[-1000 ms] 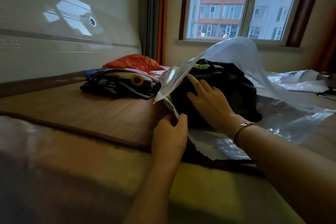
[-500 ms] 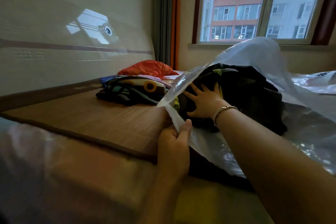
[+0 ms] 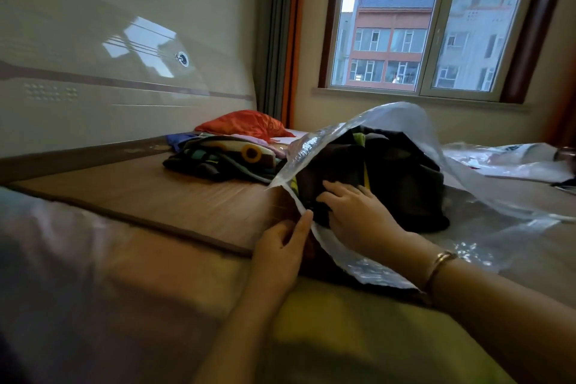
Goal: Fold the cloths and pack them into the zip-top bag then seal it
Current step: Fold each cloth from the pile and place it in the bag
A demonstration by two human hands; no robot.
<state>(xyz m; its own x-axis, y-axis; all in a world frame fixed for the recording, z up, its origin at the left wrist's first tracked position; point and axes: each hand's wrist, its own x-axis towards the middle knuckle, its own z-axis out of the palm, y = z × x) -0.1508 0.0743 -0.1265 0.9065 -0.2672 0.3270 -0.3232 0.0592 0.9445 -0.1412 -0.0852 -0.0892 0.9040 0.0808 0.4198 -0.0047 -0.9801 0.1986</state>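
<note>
1. Head view, far left: pale glossy headboard (image 3: 93, 78) along the wall, with a bright window reflection on it; blurred pale bedding low in the near-left corner.
2. Brown woven mat (image 3: 149, 193) spread across the bed, dark-edged along its near side.
3. Further back on the mat, a heap of unpacked cloths (image 3: 224, 159) — dark, teal and cream pieces with a yellow ring pattern — lying just left of the bag; behind it an orange-red cloth (image 3: 246, 123) bunched near the curtain (image 3: 280, 31).
4. Left hand (image 3: 280, 252) at the bag's mouth, thumb raised against the white rim strip and fingers curled under it, pinching the lower edge of the opening.
5. Zip-top bag (image 3: 389, 121), clear and crinkled, lying on the mat with its mouth open toward the left; upper sheet lifted in an arch over the contents, lower sheet flat beneath.
6. Inside the bag, dark folded cloths (image 3: 402, 178) piled up, with yellow-green bits showing along the left edge and at the top.
7. Right hand (image 3: 355, 215) reached into the mouth, fingers straight and spread, pressing flat on the dark pile; gold bangle (image 3: 441, 262) on the wrist.
8. Far right on the bed, more clear plastic (image 3: 511, 160) with some print — too blurred to read.
9. Above, a window (image 3: 427, 25) looking onto a red-brick building and pale towers.
</note>
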